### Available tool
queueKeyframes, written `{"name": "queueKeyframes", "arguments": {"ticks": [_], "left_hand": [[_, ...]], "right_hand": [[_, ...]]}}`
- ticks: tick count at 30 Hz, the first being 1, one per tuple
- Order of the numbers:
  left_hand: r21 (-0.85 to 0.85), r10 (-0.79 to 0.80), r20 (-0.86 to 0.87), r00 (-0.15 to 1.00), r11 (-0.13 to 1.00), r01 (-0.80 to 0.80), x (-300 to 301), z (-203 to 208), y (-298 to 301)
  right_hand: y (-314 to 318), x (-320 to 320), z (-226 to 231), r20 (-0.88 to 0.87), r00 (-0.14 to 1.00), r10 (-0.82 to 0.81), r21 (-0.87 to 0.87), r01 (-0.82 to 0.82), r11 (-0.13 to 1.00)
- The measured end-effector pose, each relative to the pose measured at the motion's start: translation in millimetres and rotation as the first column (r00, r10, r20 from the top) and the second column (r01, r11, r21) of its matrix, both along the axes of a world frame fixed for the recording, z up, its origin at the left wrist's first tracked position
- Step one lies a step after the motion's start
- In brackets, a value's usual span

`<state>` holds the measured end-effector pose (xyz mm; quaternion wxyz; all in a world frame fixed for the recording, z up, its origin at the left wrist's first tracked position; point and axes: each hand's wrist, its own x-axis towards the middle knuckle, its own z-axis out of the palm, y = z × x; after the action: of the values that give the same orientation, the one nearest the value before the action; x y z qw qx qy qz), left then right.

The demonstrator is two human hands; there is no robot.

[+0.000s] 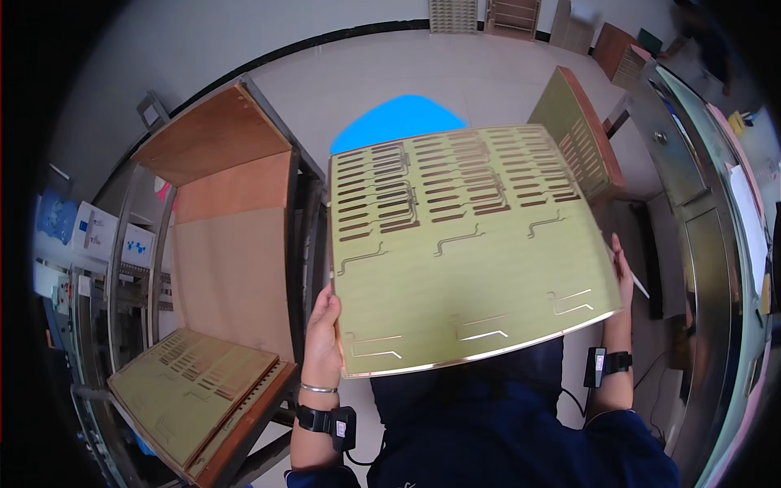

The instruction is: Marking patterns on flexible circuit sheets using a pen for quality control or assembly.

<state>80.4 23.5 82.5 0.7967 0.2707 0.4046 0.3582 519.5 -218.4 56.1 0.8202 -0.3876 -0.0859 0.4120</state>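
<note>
A large yellow-green circuit board panel (480, 281) with rows of copper-coloured strips and bent traces is held up in front of my body. My left hand (325, 332) grips its left edge near the lower corner, the thumb along the face. On the opposite edge, my right hand (623, 272) is closed round the side, with part of its fingers hidden behind the panel. To the left lies a stack of similar panels (191, 366) on a wooden-edged rack shelf, apart from my left hand.
A metal-framed rack (297, 203) with wooden boards (232, 260) stands at my left. More panels (573, 134) lean on a wooden backing at the far right. A metal cabinet (708, 236) borders the right side. Another person (708, 45) is at the far right. A blue shape (399, 122) shows beyond the panel.
</note>
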Motion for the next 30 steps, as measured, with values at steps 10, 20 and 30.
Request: {"name": "queueKeyframes", "arguments": {"ticks": [10, 20, 30], "left_hand": [[0.341, 0.083, -0.598, 0.797, 0.926, 0.160, -14.7, -10.1, -3.1], [0.529, 0.359, -0.514, 0.779, 0.848, -0.042, -14.5, -24.9, -0.4], [0.461, 0.335, -0.473, 0.815, 0.882, -0.096, -19.6, -24.6, -2.8]], "right_hand": [[-23.9, -17.1, 26.0, 0.586, 0.806, 0.078, -0.498, 0.282, 0.820], [65.2, -123.5, 72.9, 0.855, 0.472, 0.213, -0.330, 0.178, 0.927], [96.0, -181.2, 46.7, 0.794, 0.418, 0.442, -0.463, -0.056, 0.885]]}}
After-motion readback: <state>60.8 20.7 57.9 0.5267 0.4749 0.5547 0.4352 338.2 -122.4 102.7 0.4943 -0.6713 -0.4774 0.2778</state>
